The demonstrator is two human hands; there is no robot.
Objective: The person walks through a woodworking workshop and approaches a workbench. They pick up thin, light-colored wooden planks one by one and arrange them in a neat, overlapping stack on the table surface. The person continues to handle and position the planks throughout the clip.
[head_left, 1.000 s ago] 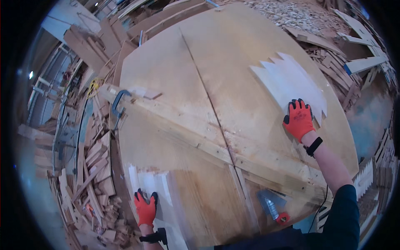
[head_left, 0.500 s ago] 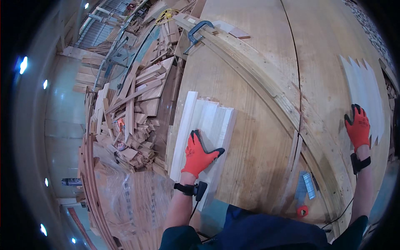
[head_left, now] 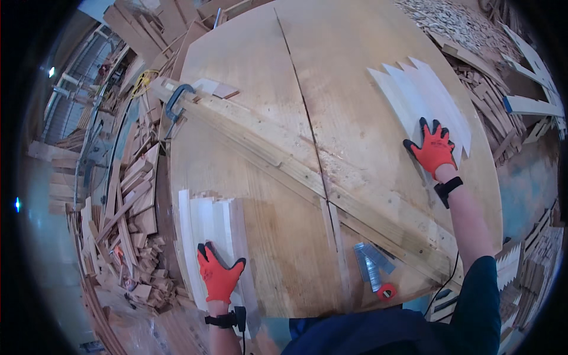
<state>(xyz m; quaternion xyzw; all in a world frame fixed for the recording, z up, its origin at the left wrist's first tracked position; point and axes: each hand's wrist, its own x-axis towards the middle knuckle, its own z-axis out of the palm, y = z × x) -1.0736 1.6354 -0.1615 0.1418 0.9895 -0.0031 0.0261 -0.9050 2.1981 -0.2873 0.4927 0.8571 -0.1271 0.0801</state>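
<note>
Both palms flat on slats, nothing gripped.
Your left hand (head_left: 220, 278) presses the near slats (head_left: 210, 222) at the table's (head_left: 355, 89) front-left edge; your right hand (head_left: 435, 149) presses the far slats (head_left: 417, 94). Keep pressure even, clear of the clamped batten (head_left: 296, 168).

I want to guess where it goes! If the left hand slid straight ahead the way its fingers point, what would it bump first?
Probably the long wooden beam lying across the tabletop. The left hand first rides along the pale strips under it.
</note>
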